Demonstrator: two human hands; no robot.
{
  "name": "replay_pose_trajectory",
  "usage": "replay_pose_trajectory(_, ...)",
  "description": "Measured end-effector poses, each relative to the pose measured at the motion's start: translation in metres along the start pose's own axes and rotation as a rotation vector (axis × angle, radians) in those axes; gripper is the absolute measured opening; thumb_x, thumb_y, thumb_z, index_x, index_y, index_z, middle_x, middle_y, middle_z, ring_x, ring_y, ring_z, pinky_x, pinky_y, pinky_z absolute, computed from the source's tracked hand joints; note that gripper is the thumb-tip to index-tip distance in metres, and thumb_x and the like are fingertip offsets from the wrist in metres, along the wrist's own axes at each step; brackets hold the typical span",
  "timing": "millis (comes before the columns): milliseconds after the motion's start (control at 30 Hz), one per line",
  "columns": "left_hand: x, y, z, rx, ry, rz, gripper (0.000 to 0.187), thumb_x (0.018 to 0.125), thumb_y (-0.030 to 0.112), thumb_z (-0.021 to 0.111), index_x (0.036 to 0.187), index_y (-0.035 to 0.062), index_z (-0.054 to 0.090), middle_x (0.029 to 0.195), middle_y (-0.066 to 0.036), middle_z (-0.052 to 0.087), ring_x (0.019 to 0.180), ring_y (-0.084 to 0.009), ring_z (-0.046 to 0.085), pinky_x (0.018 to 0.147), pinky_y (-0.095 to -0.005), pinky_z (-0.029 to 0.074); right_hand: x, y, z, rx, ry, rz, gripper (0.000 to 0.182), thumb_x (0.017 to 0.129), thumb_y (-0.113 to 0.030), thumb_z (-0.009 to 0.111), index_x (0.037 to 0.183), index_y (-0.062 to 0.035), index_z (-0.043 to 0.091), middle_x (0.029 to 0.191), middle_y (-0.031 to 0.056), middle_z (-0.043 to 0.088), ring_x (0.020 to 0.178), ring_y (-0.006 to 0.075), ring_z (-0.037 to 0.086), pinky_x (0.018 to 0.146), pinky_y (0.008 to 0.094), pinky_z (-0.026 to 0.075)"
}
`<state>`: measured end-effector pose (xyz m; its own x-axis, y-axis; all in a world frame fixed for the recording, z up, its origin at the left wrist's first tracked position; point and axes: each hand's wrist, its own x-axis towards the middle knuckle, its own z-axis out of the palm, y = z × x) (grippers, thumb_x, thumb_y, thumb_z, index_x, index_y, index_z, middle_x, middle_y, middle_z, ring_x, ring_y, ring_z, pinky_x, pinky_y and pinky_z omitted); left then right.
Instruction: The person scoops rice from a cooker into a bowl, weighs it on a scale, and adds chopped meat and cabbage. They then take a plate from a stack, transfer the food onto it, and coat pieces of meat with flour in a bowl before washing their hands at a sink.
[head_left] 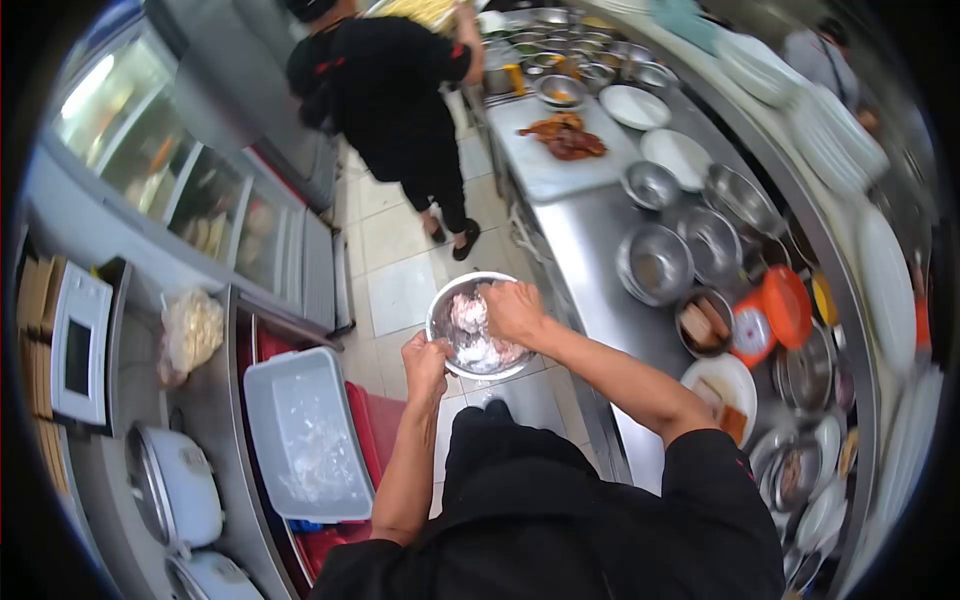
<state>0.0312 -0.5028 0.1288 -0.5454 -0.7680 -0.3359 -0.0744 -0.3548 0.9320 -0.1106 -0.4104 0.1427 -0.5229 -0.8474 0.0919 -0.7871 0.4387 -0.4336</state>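
A round metal bowl (437,300) is held in front of me above the tiled floor. In it lie pale pink pieces, apparently raw meat (468,313), with white powder (480,355) on and around them. My left hand (427,366) is closed on the bowl's near left rim. My right hand (513,312) reaches over the right side into the bowl, its fingers curled down on the meat; the fingertips are hidden.
On my right, a steel counter (575,240) carries a white cutting board (540,180) with browned roast meat (565,137), metal bowls (655,262) and an orange scale (752,330). A grey tub (305,430) stands left. Ahead, a person in black (385,90) works beside the counter.
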Motion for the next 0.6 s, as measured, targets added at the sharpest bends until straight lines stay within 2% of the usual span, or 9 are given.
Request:
replay_pose_trajectory(67,0.036,0.012,-0.009,0.019,0.086,0.074,0.013,0.056,-0.006,0.049,0.068,-0.0036,0.052,0.056,-0.008,0.052,0.038,-0.013,0.045,0.032,-0.0267,0.036,0.04,0.001,0.009,-0.017,-0.017,-0.092,0.042,0.059,-0.011,0.066,0.1,-0.0044,0.058,0.076,0.0213,0.062,0.075,0.0362,0.062,0.068,0.0433,0.05)
replay_pose_trajectory(133,0.075,0.023,-0.014,-0.015,0.117,0.059,0.016,0.057,-0.008,0.049,0.072,-0.0045,0.053,0.058,-0.008,0.053,0.04,-0.0135,0.048,0.032,-0.0259,0.037,0.072,0.008,0.021,0.134,0.127,-0.314,0.068,0.061,-0.013,0.069,0.123,-0.0067,0.043,0.089,0.0227,0.061,0.087,0.037,0.06,0.072,0.0422,0.049)
replay_pose_trajectory(167,0.095,0.028,-0.016,-0.04,0.102,0.075,0.02,0.057,-0.009,0.049,0.076,-0.0054,0.054,0.06,-0.007,0.054,0.041,-0.0141,0.05,0.033,-0.025,0.037,0.087,0.005,0.009,0.136,0.102,-0.315,0.068,0.061,-0.013,0.069,0.123,-0.0067,0.043,0.089,0.0227,0.061,0.087,0.037,0.06,0.072,0.0422,0.049)
replay_pose_trajectory(233,0.132,0.036,-0.015,-0.047,0.087,0.034,0.021,0.057,-0.009,0.049,0.077,-0.0054,0.055,0.061,-0.007,0.055,0.042,-0.0135,0.05,0.033,-0.0247,0.038,0.119,-0.011,-0.043,0.241,-0.327,-0.059,0.08,0.06,-0.012,0.071,0.131,-0.0116,0.035,0.103,0.02,0.059,0.095,0.0369,0.057,0.076,0.0414,0.049)
replay_pose_trajectory(300,0.171,0.051,-0.001,-0.057,0.043,0.016,0.022,0.057,-0.009,0.049,0.078,-0.0054,0.056,0.061,-0.007,0.055,0.043,-0.0129,0.05,0.034,-0.0244,0.038,0.151,-0.008,-0.051,0.148,-0.343,0.04,0.081,0.059,-0.008,0.071,0.131,-0.0172,0.036,0.115,0.0171,0.053,0.103,0.0363,0.053,0.079,0.042,0.048)
replay_pose_trajectory(400,0.21,0.066,0.036,-0.165,-0.123,0.068,0.023,0.058,-0.011,0.047,0.078,-0.0033,0.057,0.063,-0.007,0.057,0.041,-0.0111,0.049,0.033,-0.0227,0.038,0.188,0.022,-0.024,-0.133,-0.06,-0.152,0.087,0.054,-0.002,0.071,0.13,-0.0286,0.038,0.121,0.0195,0.043,0.102,0.0418,0.047,0.078,0.0455,0.048)
replay_pose_trajectory(500,0.257,0.087,0.07,-0.105,-0.197,0.026,0.022,0.059,-0.012,0.047,0.077,-0.0035,0.057,0.062,-0.007,0.057,0.041,-0.012,0.048,0.034,-0.024,0.039,0.237,0.05,-0.02,-0.084,-0.097,-0.068,0.083,0.05,0.003,0.071,0.124,-0.0259,0.045,0.116,0.0204,0.041,0.103,0.0452,0.044,0.077,0.0474,0.048)
replay_pose_trajectory(533,0.274,0.093,0.078,-0.091,-0.223,0.034,0.022,0.059,-0.012,0.047,0.077,-0.0035,0.057,0.062,-0.007,0.057,0.041,-0.012,0.048,0.034,-0.024,0.039,0.251,0.059,-0.021,-0.017,-0.031,-0.062,0.066,0.056,0.002,0.068,0.115,-0.0221,0.051,0.109,0.0211,0.045,0.096,0.0435,0.051,0.074,0.0473,0.048)
replay_pose_trajectory(600,0.307,0.104,0.096,-0.037,-0.253,-0.005,0.021,0.06,-0.01,0.047,0.077,-0.0043,0.056,0.061,-0.007,0.056,0.041,-0.0126,0.048,0.034,-0.0251,0.038,0.286,0.084,-0.016,0.025,0.029,-0.047,0.054,0.059,0.001,0.065,0.108,-0.0176,0.054,0.101,0.0203,0.047,0.089,0.0411,0.053,0.072,0.0469,0.047)
